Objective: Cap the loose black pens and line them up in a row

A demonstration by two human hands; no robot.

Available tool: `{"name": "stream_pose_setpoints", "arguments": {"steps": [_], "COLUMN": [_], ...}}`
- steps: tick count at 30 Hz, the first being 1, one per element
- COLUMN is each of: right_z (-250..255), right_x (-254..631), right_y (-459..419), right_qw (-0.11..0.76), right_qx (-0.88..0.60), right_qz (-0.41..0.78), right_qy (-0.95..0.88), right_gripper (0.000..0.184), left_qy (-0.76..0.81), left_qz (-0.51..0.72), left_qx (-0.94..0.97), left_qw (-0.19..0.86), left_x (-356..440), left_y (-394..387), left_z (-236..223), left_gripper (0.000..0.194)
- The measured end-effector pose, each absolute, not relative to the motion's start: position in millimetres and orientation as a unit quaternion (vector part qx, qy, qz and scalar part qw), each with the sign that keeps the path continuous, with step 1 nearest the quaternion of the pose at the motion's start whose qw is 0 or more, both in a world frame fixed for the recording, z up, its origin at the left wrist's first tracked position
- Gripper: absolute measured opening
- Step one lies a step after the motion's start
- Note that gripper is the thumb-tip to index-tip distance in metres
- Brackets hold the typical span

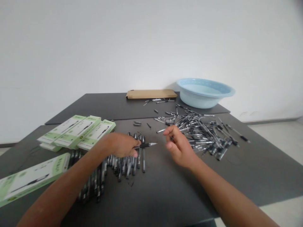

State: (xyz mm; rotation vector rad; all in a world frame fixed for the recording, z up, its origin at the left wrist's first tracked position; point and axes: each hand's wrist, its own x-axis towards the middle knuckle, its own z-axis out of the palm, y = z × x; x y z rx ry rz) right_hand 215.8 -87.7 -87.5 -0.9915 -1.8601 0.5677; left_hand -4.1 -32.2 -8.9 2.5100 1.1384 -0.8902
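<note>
One pen [148,145] is gripped in the left hand [123,144], left of the heap of pens [201,130], its long axis running crosswise over the bench [163,195] and its pale tip pointing toward the heap; the left hand is thus the nearer, while the right hand [178,148] hangs at the heap's near left edge, apart from that tip, fingers curled; whether they pinch anything small, I cannot tell; a row of pens [129,162] lies also left of the heap, partly beneath the left hand.

Left hand [125,145] pinches palm-down; right hand [180,148] curls its fingers [169,129] loosely.
</note>
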Motion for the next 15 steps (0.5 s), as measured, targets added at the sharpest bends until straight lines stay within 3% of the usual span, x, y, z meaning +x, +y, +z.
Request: {"name": "stream_pose_setpoints", "arguments": {"steps": [8, 15], "right_z": [-79.7, -78.8], "right_x": [218.6, 226.2], "right_y": [-84.9, -79.4], "right_qw": [0.412, 0.378], "right_qx": [-0.445, -0.407], "right_qz": [0.24, 0.257], "right_qy": [-0.758, -0.791], "right_gripper": [0.018, 0.013], "left_qy": [0.386, 0.372], "left_qz": [-0.318, -0.338], "left_qx": [0.856, 0.854], "left_qw": [0.13, 0.133], "left_x": [3.0, 3.2], "left_y": [-32.9, -29.0], "left_z": [-9.0, -11.0], "left_gripper": [0.053, 0.054]}}
